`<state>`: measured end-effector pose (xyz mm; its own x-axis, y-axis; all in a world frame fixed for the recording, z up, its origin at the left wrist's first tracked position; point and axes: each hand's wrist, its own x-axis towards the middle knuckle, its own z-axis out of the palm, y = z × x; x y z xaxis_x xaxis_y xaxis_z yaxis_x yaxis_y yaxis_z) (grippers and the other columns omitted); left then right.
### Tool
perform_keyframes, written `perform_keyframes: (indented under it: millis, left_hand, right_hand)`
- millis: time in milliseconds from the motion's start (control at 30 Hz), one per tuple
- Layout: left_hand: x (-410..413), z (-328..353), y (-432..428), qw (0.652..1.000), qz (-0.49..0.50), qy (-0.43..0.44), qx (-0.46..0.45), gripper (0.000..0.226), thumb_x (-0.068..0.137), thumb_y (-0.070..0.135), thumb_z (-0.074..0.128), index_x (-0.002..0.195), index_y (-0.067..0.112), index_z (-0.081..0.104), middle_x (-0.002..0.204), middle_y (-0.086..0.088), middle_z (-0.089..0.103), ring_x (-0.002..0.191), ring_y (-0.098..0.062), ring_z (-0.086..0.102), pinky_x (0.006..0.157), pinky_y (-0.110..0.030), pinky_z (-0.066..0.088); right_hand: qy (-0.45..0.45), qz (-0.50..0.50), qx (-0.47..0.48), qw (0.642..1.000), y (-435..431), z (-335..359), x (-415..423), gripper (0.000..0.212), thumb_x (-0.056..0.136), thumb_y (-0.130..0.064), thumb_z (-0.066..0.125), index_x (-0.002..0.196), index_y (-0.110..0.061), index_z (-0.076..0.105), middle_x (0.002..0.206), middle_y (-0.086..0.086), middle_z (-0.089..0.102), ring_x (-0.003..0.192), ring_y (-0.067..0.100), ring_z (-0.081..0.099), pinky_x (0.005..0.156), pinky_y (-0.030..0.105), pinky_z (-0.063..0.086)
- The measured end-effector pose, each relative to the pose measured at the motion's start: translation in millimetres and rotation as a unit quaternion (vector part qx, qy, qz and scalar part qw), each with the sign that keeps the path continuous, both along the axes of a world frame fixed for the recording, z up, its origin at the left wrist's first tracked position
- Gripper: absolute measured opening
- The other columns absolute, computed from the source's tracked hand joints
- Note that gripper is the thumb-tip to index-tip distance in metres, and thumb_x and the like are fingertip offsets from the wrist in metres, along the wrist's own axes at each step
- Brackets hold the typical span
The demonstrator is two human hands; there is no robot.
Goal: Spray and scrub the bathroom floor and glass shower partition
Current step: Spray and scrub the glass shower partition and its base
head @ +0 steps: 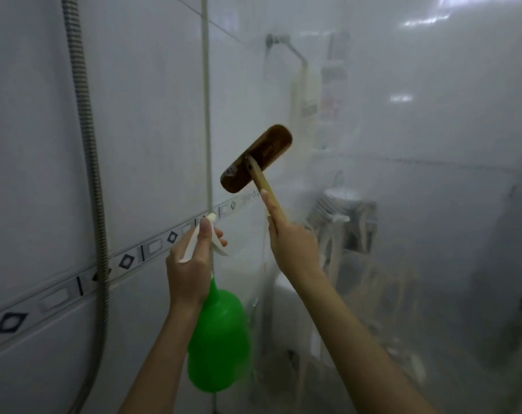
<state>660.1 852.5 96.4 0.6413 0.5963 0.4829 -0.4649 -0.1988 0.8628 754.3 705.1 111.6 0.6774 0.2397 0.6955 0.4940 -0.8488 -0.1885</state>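
Observation:
My left hand (191,264) grips the white trigger head of a green spray bottle (219,339), nozzle pointing up toward the glass shower partition (418,144). My right hand (292,243) holds the wooden handle of a brown scrub brush (255,158), index finger stretched along the handle. The brush head is raised against the hazy, wet glass, tilted from lower left to upper right. The floor is not in view.
A white tiled wall (149,115) with a patterned border strip fills the left. A metal shower hose (89,174) hangs down it. The partition's frame edge (206,100) runs vertically. Behind the glass are blurred shapes: a towel rail, hanging items, a toilet.

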Motion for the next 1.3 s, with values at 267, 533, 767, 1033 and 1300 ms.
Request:
perform_keyframes:
  millis: [267, 533, 767, 1033, 1300]
  left_hand:
    - [-16, 0, 17, 1.000, -0.017, 0.010, 0.013, 0.044, 0.096, 0.054, 0.042, 0.094, 0.023, 0.074, 0.086, 0.013, 0.078, 0.043, -0.007, 0.051, 0.046, -0.021, 0.045]
    - [-23, 7, 13, 1.000, -0.019, -0.004, 0.006, 0.035, 0.098, 0.048, 0.045, 0.093, 0.029, 0.073, 0.087, 0.009, 0.078, 0.040, -0.009, 0.047, 0.045, -0.022, 0.043]
    - [-27, 16, 7, 0.999, -0.030, -0.025, 0.000, 0.035, 0.096, 0.049, 0.044, 0.096, 0.029, 0.073, 0.088, 0.006, 0.079, 0.039, -0.007, 0.045, 0.043, -0.018, 0.040]
    - [-29, 7, -10, 0.999, -0.031, -0.036, 0.015, 0.033, 0.101, 0.048, 0.047, 0.098, 0.027, 0.073, 0.092, 0.005, 0.079, 0.039, -0.009, 0.046, 0.040, -0.019, 0.040]
    - [-30, -13, -42, 0.997, -0.056, -0.019, 0.044, 0.029, 0.102, 0.041, 0.046, 0.093, 0.032, 0.073, 0.087, 0.005, 0.078, 0.038, -0.013, 0.047, 0.042, -0.019, 0.041]
  right_hand:
    - [0.032, 0.018, 0.005, 0.999, -28, -49, -32, 0.065, 0.103, -0.021, 0.041, 0.150, -0.037, -0.001, 0.054, -0.011, 0.033, 0.036, 0.005, 0.033, 0.036, 0.014, 0.030]
    - [0.005, 0.024, 0.006, 1.000, -6, -16, 0, 0.063, 0.103, -0.023, 0.040, 0.151, -0.036, 0.001, 0.055, -0.006, 0.040, 0.039, 0.009, 0.042, 0.038, 0.024, 0.044]
    - [0.007, 0.044, 0.029, 0.999, -10, -47, -11, 0.065, 0.103, -0.021, 0.042, 0.150, -0.039, 0.001, 0.057, -0.007, 0.041, 0.038, 0.005, 0.036, 0.037, 0.014, 0.031]
    - [-0.011, 0.045, 0.065, 0.997, -44, -26, -12, 0.056, 0.103, -0.028, 0.035, 0.152, -0.036, 0.009, 0.054, -0.005, 0.040, 0.039, 0.009, 0.041, 0.038, 0.024, 0.042]
    - [-0.045, 0.025, 0.126, 0.991, -86, -7, -26, 0.052, 0.103, -0.033, 0.032, 0.152, -0.025, 0.020, 0.052, -0.005, 0.041, 0.037, 0.006, 0.038, 0.036, 0.017, 0.038]
